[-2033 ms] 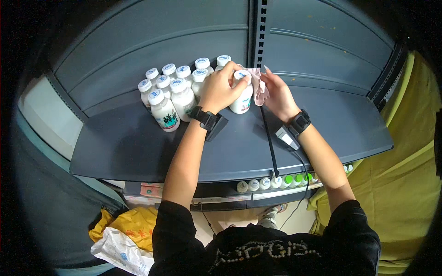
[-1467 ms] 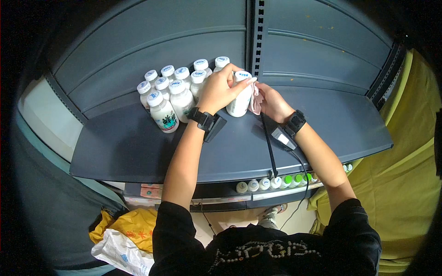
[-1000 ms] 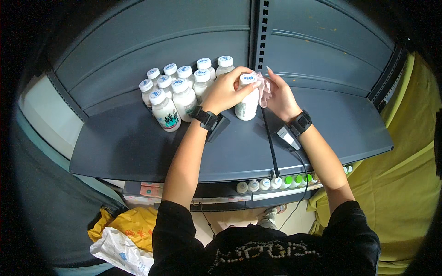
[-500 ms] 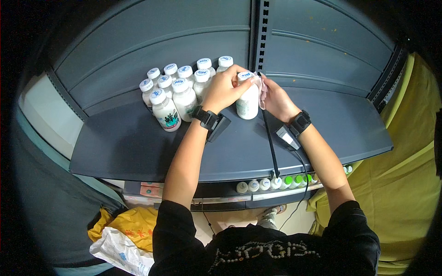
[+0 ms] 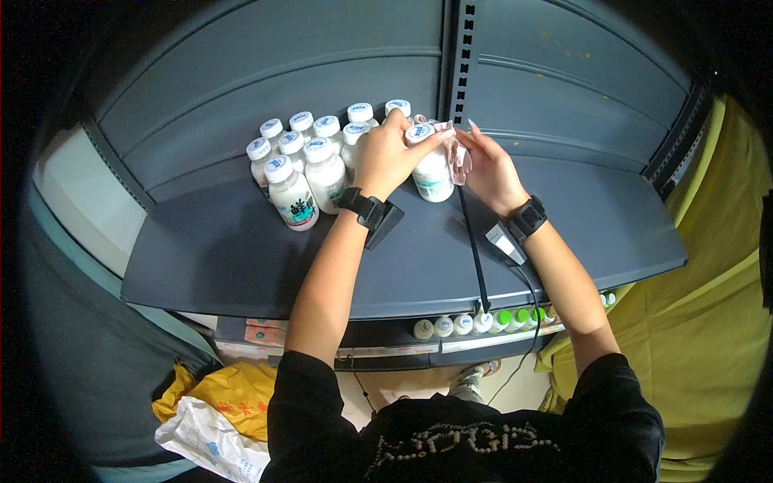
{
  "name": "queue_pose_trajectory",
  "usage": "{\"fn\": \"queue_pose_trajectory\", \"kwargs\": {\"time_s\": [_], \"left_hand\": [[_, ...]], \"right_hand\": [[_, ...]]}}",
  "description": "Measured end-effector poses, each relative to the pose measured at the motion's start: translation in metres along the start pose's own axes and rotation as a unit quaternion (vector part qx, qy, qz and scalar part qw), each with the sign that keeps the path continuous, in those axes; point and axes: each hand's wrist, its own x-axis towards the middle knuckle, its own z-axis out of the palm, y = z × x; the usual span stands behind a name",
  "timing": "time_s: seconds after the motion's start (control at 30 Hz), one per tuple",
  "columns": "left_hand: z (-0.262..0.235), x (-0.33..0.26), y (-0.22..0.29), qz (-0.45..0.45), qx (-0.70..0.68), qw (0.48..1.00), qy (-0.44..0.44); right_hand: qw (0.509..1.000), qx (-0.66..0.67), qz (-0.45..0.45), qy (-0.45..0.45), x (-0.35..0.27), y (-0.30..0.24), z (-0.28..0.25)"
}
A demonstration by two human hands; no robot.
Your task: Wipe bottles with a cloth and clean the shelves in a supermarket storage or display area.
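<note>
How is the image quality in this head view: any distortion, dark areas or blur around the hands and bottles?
Head view: strong fisheye bend, the shelf edge curves and the corners fall to black; light is even and soft, no glare on the white bottle; left hand and right hand are sharp; the pink cloth is small, its detail hard to read.

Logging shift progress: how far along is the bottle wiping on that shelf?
Can't tell which are done: eight white bottles stand grouped on the shelf. In hand: left hand grips one bottle, right hand presses a pink cloth against it. How many remain isn't visible.
</note>
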Motion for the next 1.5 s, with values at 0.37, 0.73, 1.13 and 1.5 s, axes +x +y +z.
{"fn": "queue_pose_trajectory", "kwargs": {"time_s": [0.37, 0.73, 1.13, 1.5], "left_hand": [[-0.006, 0.002, 0.001, -0.013, 0.069, 0.997, -0.012], [-0.008, -0.003, 0.009, -0.004, -0.012, 0.999, -0.039], [-0.012, 0.001, 0.006, 0.026, -0.119, 0.984, -0.129], [-0.016, 0.000, 0.018, 0.014, -0.088, 0.975, -0.202]], "right_hand": [[0.995, -0.036, 0.088, -0.030, 0.001, 0.014, 0.008], [0.996, -0.015, 0.088, 0.008, -0.004, 0.006, 0.009], [0.998, 0.030, 0.034, 0.051, -0.002, 0.001, 0.004], [0.990, -0.086, 0.078, 0.074, 0.009, 0.017, -0.028]]}}
